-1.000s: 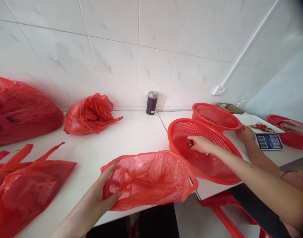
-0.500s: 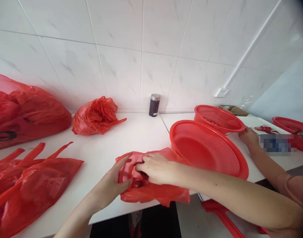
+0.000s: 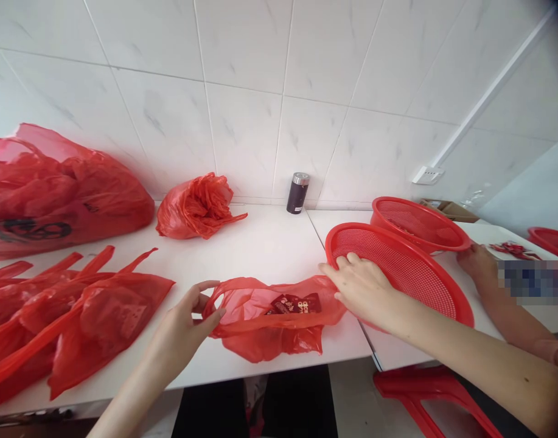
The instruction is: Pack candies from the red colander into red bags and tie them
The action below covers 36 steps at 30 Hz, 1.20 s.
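- Some dark-red packets (image 3: 299, 304) now lie in full sight inside the open bag (image 3: 269, 345); half a second ago the right hand covered that spot, and a second ago the bag showed none.
- The right hand (image 3: 367, 289) has come out of the open bag to its right end, beside the large basket (image 3: 443, 283); its fingers are loosely bent, and whether they grip anything I cannot tell.
- The left hand (image 3: 181, 325) stays at the open bag's left end, its fingers closed on the handle.
- The open bag lies at the front of the white tabletop (image 3: 279, 252), its mouth spread between both hands.
- Left of the open bag are flat red bags (image 3: 109, 310) with their handles up; behind those sits a bulky red bag (image 3: 69, 201).
- Behind the open bag, near the wall (image 3: 242, 128), stand a crumpled red bag (image 3: 194, 210) and a dark flask (image 3: 297, 194).
- Right of the open bag, beyond the large basket, come a second basket (image 3: 425, 220), a cardboard box (image 3: 452, 211) and a co-worker's hand (image 3: 476, 260).
- Marbled white tiles rise behind the open bag, with a socket (image 3: 428, 176) to its right; a red plastic stool (image 3: 415, 386) stands below, right of it.
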Each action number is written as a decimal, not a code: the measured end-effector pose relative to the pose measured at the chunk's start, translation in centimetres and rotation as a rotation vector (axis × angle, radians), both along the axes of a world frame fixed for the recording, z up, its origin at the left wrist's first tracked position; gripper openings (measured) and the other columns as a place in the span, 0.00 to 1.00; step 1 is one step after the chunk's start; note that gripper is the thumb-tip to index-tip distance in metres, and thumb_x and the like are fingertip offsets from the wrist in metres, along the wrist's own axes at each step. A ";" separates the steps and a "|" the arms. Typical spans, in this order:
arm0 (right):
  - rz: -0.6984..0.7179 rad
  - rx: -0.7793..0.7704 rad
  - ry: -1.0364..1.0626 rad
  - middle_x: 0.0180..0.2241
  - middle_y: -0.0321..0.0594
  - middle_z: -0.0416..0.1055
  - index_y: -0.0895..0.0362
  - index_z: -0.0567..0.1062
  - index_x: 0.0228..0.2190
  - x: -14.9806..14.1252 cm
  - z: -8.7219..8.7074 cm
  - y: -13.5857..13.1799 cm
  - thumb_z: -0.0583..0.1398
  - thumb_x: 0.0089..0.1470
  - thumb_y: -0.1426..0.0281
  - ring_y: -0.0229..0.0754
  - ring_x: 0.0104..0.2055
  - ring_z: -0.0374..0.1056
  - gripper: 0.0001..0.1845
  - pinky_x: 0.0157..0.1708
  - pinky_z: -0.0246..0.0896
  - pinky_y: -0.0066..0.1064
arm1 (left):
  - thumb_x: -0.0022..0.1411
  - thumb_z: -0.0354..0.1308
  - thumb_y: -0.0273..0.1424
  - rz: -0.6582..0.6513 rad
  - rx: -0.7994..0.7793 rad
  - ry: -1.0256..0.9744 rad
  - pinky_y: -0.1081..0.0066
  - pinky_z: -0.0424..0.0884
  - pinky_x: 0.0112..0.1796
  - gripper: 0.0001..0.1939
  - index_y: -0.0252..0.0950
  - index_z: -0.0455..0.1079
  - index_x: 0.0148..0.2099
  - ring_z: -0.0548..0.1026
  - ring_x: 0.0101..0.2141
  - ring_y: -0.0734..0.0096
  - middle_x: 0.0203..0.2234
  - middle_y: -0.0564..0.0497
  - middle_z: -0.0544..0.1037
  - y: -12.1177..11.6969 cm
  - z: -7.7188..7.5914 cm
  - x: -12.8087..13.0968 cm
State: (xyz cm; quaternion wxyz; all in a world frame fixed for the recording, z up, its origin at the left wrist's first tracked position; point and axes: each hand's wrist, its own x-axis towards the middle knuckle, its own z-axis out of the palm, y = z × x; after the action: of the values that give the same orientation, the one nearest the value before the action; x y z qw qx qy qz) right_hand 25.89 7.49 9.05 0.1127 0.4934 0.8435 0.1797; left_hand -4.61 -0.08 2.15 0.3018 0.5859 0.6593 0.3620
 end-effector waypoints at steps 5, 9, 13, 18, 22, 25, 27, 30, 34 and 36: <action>-0.114 -0.251 0.107 0.28 0.45 0.72 0.54 0.71 0.46 0.8 2.8 1.0 0.62 0.45 0.77 0.50 0.31 0.69 0.24 0.23 0.56 0.32 | 0.56 0.59 0.44 -0.058 -0.068 -0.037 0.72 0.64 0.29 0.16 0.38 0.71 0.39 0.69 0.26 0.71 0.22 0.57 0.71 0.6 1.7 -1.1; -0.076 -0.251 0.784 0.27 0.35 0.70 0.51 0.69 0.43 1.4 7.2 3.4 0.57 0.55 0.72 0.37 0.22 0.65 0.13 0.20 0.56 0.27 | 0.56 0.61 0.41 -0.100 0.020 -0.510 0.74 0.65 0.28 0.14 0.35 0.69 0.28 0.66 0.23 0.76 0.20 0.56 0.70 1.6 5.4 -1.8; 0.042 -0.221 1.208 0.24 0.32 0.67 0.54 0.67 0.38 0.1 10.5 4.5 0.58 0.56 0.70 0.33 0.19 0.63 0.06 0.19 0.59 0.25 | 0.59 0.60 0.39 -0.137 0.149 -0.758 0.76 0.66 0.27 0.13 0.34 0.69 0.29 0.67 0.24 0.78 0.22 0.56 0.71 2.8 9.1 -1.8; 0.174 -0.148 1.377 0.21 0.30 0.65 0.55 0.67 0.36 -1.9 11.5 4.0 0.60 0.56 0.70 0.33 0.21 0.64 0.06 0.22 0.63 0.25 | 0.59 0.61 0.38 -0.108 0.162 -0.791 0.78 0.64 0.28 0.12 0.33 0.70 0.30 0.66 0.24 0.80 0.22 0.57 0.71 4.0 10.3 -1.9; 0.185 -0.094 1.306 0.23 0.31 0.66 0.56 0.69 0.37 -2.5 11.2 4.4 0.59 0.56 0.72 0.35 0.26 0.66 0.05 0.25 0.62 0.25 | 0.60 0.61 0.34 -0.117 0.177 -0.904 0.75 0.66 0.35 0.07 0.35 0.73 0.36 0.68 0.30 0.78 0.27 0.57 0.74 4.2 10.3 -2.4; 0.190 -0.088 1.295 0.23 0.31 0.67 0.56 0.69 0.37 -2.8 10.8 4.9 0.59 0.56 0.71 0.36 0.27 0.67 0.06 0.26 0.62 0.26 | 0.57 0.64 0.30 -0.095 0.223 -0.918 0.72 0.66 0.40 0.09 0.36 0.74 0.42 0.69 0.36 0.75 0.36 0.54 0.76 4.3 10.8 -2.6; 0.184 -0.113 1.300 0.24 0.31 0.68 0.56 0.68 0.37 -3.1 10.7 5.0 0.59 0.55 0.70 0.36 0.27 0.67 0.06 0.26 0.61 0.26 | 0.55 0.65 0.30 -0.057 0.276 -0.876 0.73 0.65 0.39 0.09 0.35 0.75 0.40 0.69 0.37 0.74 0.37 0.53 0.77 4.5 11.2 -2.6; 0.181 -0.157 1.308 0.26 0.32 0.69 0.56 0.68 0.37 -3.8 10.6 5.1 0.59 0.55 0.71 0.36 0.28 0.67 0.06 0.26 0.60 0.26 | 0.55 0.65 0.31 -0.047 0.356 -0.797 0.75 0.64 0.38 0.06 0.34 0.75 0.36 0.70 0.36 0.75 0.34 0.53 0.77 4.9 12.0 -2.1; 0.236 -0.197 1.323 0.27 0.33 0.69 0.56 0.69 0.35 -5.4 10.9 5.1 0.60 0.55 0.69 0.35 0.27 0.66 0.06 0.24 0.60 0.24 | 0.59 0.61 0.35 -0.220 0.381 -0.776 0.70 0.68 0.38 0.13 0.39 0.71 0.46 0.73 0.39 0.69 0.41 0.51 0.75 5.8 13.1 -0.4; 0.309 -0.224 1.331 0.27 0.33 0.68 0.57 0.70 0.35 -7.0 11.1 4.9 0.61 0.54 0.69 0.34 0.26 0.65 0.06 0.25 0.61 0.25 | 0.59 0.61 0.35 -0.358 0.280 -0.685 0.66 0.69 0.39 0.20 0.43 0.64 0.54 0.74 0.38 0.68 0.38 0.51 0.75 6.2 13.5 0.6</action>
State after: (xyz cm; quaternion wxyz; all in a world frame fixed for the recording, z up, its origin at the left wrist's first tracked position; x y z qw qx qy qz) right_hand 18.93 12.38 20.17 -0.4056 0.3584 0.8072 -0.2354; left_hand -4.00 6.14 15.67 0.4794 0.5723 0.3529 0.5640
